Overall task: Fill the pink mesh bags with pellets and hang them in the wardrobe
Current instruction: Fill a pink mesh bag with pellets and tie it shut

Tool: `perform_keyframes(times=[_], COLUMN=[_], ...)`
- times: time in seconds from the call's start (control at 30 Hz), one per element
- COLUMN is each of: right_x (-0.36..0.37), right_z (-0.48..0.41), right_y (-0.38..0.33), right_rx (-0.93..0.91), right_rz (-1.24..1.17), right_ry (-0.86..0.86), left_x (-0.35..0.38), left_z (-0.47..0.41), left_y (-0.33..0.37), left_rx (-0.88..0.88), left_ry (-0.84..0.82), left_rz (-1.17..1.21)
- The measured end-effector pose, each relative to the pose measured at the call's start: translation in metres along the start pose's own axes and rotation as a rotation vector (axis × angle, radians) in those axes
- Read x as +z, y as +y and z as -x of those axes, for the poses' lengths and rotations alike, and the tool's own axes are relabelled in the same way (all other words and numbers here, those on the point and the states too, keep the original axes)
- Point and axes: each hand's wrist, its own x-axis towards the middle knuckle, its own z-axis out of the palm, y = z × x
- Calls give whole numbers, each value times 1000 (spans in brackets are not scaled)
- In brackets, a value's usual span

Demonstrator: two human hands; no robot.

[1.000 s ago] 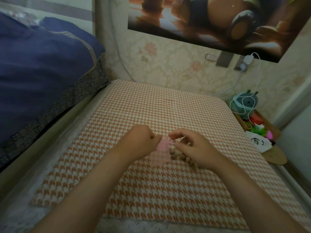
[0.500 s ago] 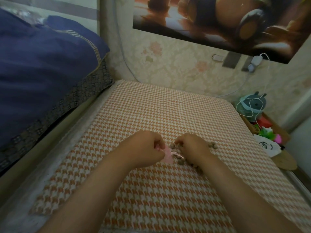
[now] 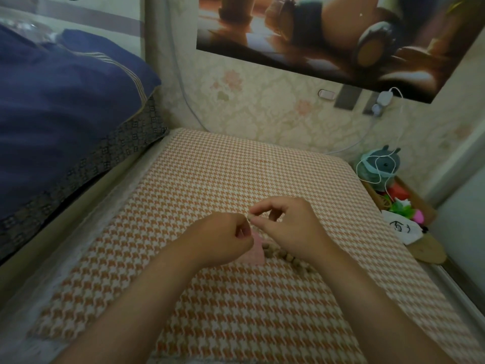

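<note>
The person is leaning over an orange-and-white houndstooth mat (image 3: 236, 174) and is working with both hands close together near its middle. The left hand (image 3: 223, 240) is curling its fingers in and gripping the upper edge of the pink mesh bag (image 3: 256, 252), which is hanging from that grip with its lower end reaching down to the mat between the two wrists. The right hand (image 3: 291, 229) is hovering just beside it, its thumb and forefinger pinching what looks like one small brown pellet (image 3: 251, 219) right above the left hand's knuckles, while its other fingers are folding loosely underneath; the bit is too tiny for me to be sure of it. More pellets (image 3: 278, 254) are lying loose on the mat in a short row, touching the bag's right side and running under the right wrist. A dark blue quilt (image 3: 65, 101) is spilling over the edge of the bed on the left. Off the mat's right side a grey-green plush toy (image 3: 380, 164) is sitting with a white cable (image 3: 378, 177) looping across it, and nearer to me a white pouch (image 3: 399, 228) with a black drawing is lying beside it. A large poster (image 3: 328, 35) is hanging on the papered wall behind, with a white charger (image 3: 384, 97) plugged in beneath it.
</note>
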Motion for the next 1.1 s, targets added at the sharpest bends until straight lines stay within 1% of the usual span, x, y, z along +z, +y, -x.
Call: perform_keyframes(times=[0.1, 0.27, 0.4, 0.5, 0.57, 0.67, 0.77, 0.9, 1.0, 1.1], right_x=[0, -2, -2, -1, 3, 13, 26, 37, 38, 30], right_z=[6, 9, 0, -7, -12, -16, -22, -29, -30, -27], right_y=[0, 4, 15, 28, 39, 55, 63, 65, 69, 69], right_rx=[-38, -128, -65, -14, 48, 111, 111, 87, 103, 155], right_rz=[82, 370, 338, 298, 312, 362, 448, 520, 531, 517], right_ry=[-69, -185, -205, -136, -102, -145, -234, -284, -273, -211], left_x=[1, 1, -1, 0, 0, 1, 2, 2, 4, 6], left_z=[1, 2, 0, -2, -3, -3, -3, -4, -5, -6], left_y=[3, 1, 0, -2, -2, -3, -4, -8, -11, -13], left_rx=[-12, -34, -58, -56, -57, -36, 0, 15, 20, 17], left_ry=[-21, -28, -24, -16, -18, -1, 10, 8, 16, 4], left_rz=[72, 67, 18, 23, 50, 102, 139, 176, 187, 182])
